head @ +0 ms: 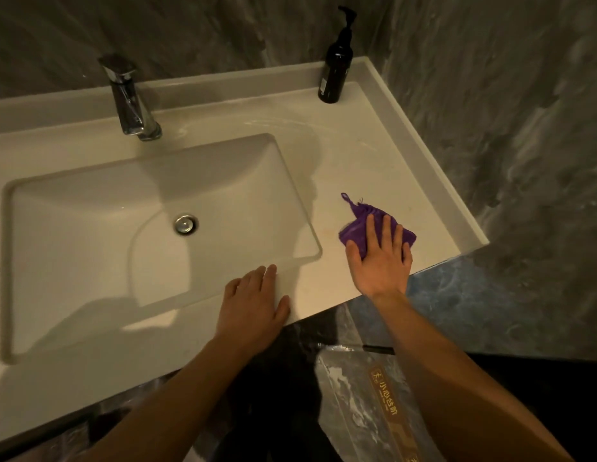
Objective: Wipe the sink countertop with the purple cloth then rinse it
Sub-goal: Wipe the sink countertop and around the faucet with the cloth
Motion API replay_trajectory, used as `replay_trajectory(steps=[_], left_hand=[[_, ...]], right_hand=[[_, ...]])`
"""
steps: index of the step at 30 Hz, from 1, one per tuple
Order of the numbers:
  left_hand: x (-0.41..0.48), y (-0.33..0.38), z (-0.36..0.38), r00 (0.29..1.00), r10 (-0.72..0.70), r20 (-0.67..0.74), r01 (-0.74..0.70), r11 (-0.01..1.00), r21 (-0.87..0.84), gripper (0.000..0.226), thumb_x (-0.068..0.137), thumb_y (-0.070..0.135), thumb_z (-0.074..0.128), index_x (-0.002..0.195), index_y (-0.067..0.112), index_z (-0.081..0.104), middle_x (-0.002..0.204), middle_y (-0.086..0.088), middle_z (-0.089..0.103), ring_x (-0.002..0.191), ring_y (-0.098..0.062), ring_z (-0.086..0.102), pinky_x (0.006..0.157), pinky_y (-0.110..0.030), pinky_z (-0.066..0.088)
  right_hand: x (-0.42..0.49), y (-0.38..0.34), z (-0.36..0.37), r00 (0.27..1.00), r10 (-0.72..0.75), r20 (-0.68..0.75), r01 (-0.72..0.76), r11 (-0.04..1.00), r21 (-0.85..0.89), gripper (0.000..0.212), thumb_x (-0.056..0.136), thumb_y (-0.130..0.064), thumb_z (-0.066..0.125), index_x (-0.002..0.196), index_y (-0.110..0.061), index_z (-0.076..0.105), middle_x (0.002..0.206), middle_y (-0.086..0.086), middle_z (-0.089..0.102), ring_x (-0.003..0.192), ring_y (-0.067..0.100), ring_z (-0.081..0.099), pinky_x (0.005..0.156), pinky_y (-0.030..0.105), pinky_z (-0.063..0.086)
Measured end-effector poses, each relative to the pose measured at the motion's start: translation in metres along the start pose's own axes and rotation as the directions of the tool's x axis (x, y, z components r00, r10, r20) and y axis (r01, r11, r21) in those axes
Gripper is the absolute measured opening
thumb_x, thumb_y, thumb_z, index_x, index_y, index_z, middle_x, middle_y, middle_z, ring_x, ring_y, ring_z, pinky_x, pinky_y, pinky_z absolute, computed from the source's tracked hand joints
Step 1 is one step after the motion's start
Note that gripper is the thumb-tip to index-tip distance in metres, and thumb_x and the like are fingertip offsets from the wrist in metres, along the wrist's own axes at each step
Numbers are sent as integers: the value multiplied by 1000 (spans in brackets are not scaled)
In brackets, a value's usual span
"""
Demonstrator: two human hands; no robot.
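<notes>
The purple cloth (360, 225) lies bunched on the white desk (373, 145), at about four o'clock from the middle of the view, near the desk's front edge and to the right of the sink basin (90, 228). A small loop sticks out from its far corner, toward eleven o'clock. The right hand (380, 258) lies flat on top of the cloth, fingers spread and pressing it down onto the desk, not pinching it. The left hand (253, 301) rests palm down on the front rim of the desk at about six o'clock, fingers extended and close together, holding nothing, with its fingertips at the basin's near edge. The drain (186, 223) sits in the basin at about nine o'clock. The chrome faucet (130, 98) stands behind the basin at eleven o'clock. A dark pump bottle (335, 66) stands upright in the desk's far right corner at one o'clock. Faint wet streaks show on the desk between the faucet and the bottle.
</notes>
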State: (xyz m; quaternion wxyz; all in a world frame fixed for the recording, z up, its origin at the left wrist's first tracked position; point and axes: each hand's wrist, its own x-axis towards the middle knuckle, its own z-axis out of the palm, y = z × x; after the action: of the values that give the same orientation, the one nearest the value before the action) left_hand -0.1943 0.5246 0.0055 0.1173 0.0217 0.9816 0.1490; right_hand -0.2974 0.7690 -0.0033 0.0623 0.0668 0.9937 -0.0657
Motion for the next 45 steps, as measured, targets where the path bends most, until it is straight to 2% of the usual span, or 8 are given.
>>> replay_trajectory(steps=[6, 12, 16, 21, 27, 30, 39, 45], left_hand=[[42, 29, 0, 998, 64, -13, -64, 998, -21, 60, 97, 53, 33, 138, 12, 48, 124, -9, 65, 110, -25, 63, 93, -43, 50], [78, 57, -1, 993, 107, -55, -112, 990, -85, 48, 97, 52, 35, 115, 14, 58, 101, -6, 65, 87, -25, 63, 75, -38, 49], [99, 69, 1, 1000, 8, 16, -6, 991, -133, 49, 99, 54, 30, 119, 15, 51, 110, -6, 63, 96, -25, 60, 82, -41, 47], [110, 79, 7, 995, -97, 38, 99, 992, -73, 60, 98, 60, 22, 129, 14, 45, 117, -7, 61, 103, -28, 59, 85, -43, 45], [111, 83, 4, 990, -126, 62, 131, 988, -78, 66, 97, 63, 18, 140, 18, 39, 124, -3, 60, 106, -25, 60, 93, -43, 47], [112, 83, 3, 986, -136, 99, 145, 986, -83, 73, 97, 65, 16, 149, 17, 32, 137, -4, 55, 113, -25, 59, 99, -42, 45], [112, 91, -12, 960, -195, 202, 206, 978, -35, 77, 98, 65, 18, 156, 15, 19, 157, -5, 38, 113, -31, 58, 100, -41, 42], [112, 93, -14, 960, -195, 199, 196, 980, 14, 77, 99, 64, 19, 156, 12, 23, 157, -6, 38, 116, -31, 58, 101, -40, 41]], right_hand=[[26, -1, -8, 996, 56, 65, -55, 998, -14, 79, 93, -80, 16, 160, -46, -9, 174, 6, -6, 158, 36, -11, 126, 57, 0], [56, -4, -11, 995, 40, 86, -36, 998, -53, 81, 91, -83, 11, 159, -45, -11, 174, 4, -8, 157, 40, -13, 124, 62, 0], [97, -5, -15, 995, 26, 100, -20, 998, -61, 84, 90, -84, 10, 160, -42, -12, 173, 5, -10, 156, 41, -14, 124, 63, 0], [153, -5, -21, 995, -15, 97, 23, 996, -85, 87, 91, -83, 8, 162, -37, -11, 173, 8, -8, 156, 43, -12, 124, 64, 1], [213, -14, -28, 979, -174, 104, 182, 980, -82, 89, 90, -84, 7, 162, -34, -9, 174, 7, -5, 156, 43, -10, 124, 64, 2], [242, -29, -31, 953, -280, 114, 289, 955, -71, 86, 92, -81, 10, 162, -35, -8, 174, 6, -4, 157, 43, -8, 124, 65, 3], [283, -87, -31, 837, -515, 186, 536, 840, -87, 75, 101, -69, 13, 162, -34, -10, 174, 3, -7, 158, 39, -10, 124, 60, -1], [287, -115, -27, 778, -608, 155, 622, 781, -58, 63, 107, -54, 16, 164, -31, 0, 174, -1, 2, 159, 30, -3, 126, 52, 6]])
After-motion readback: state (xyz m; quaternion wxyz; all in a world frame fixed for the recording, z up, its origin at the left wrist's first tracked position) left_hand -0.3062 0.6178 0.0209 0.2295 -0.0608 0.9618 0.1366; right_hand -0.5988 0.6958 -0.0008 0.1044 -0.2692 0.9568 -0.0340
